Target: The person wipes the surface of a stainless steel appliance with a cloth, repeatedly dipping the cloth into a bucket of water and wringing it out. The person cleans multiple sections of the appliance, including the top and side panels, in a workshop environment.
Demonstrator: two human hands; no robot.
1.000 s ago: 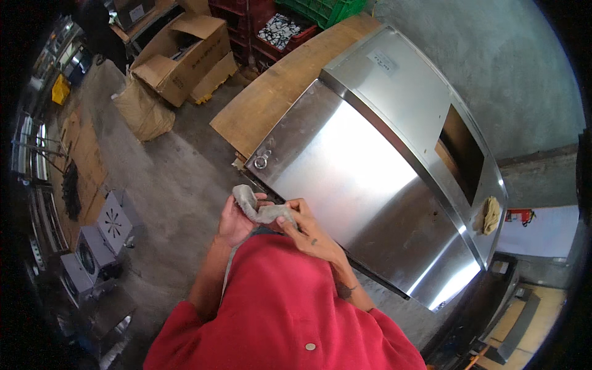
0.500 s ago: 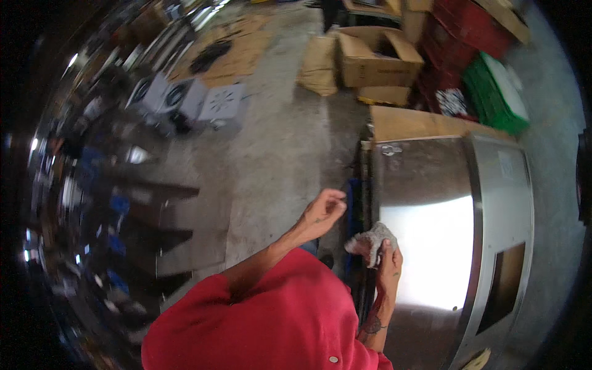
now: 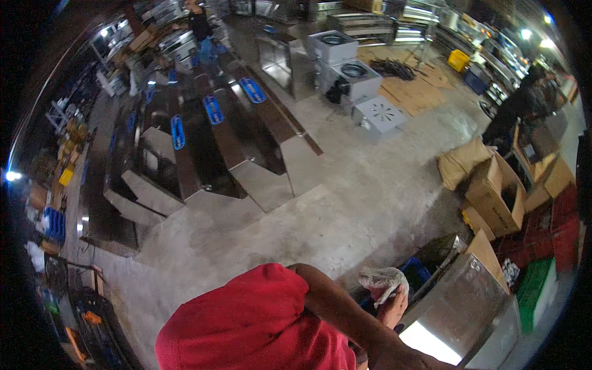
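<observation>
My right hand [image 3: 396, 306] is closed around a crumpled grey-white rag [image 3: 382, 280], its loose end hanging out to the left above the fingers. Below it lies a brushed steel cabinet [image 3: 459, 308], whose lit panel shines brightly. My left arm [image 3: 351, 311] comes from the red sleeve and crosses in front of my body toward the lower right. It covers part of the right wrist, and the left hand itself is out of the picture. Something blue [image 3: 416, 271] shows in a dark gap beside the cabinet.
Several long steel hoods [image 3: 240, 160] with blue labels stand at the left. Beyond are white boxes [image 3: 354, 77] with round openings, and cardboard [image 3: 419, 92] on the floor. An open carton [image 3: 496, 194], a green crate [image 3: 535, 290] and red crates stand right. People are farther back.
My view has swung left, bringing the hoods into sight and shifting the cabinet to the lower right. My left arm has swept across to the right, its hand leaving view. The rag stays held.
</observation>
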